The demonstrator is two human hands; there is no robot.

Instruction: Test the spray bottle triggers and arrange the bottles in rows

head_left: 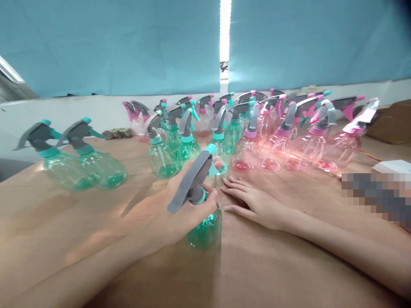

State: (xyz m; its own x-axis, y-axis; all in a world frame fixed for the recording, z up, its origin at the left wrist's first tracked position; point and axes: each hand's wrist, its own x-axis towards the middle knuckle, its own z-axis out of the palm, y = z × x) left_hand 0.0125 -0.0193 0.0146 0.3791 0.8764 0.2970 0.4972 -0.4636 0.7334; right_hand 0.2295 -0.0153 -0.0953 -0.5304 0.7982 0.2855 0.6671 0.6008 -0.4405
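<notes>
My left hand [195,205] is closed around the neck of a green spray bottle [205,231], whose grey trigger head with a turquoise nozzle tilts up to the right. Some of its fingers are hidden behind the bottle. My right hand [250,199] lies flat on the table with fingers spread, holding nothing, just right of that bottle. Beyond the hands stand green spray bottles [163,158] and, to the right of them, pink spray bottles [245,152].
Two more green spray bottles [107,171] stand apart at the left of the brown table [144,273]. A white object [393,167] and a blurred-out dark area lie at the right edge. A brown box-like shape [393,122] sits at the back right, and a blue curtain [128,47] hangs behind.
</notes>
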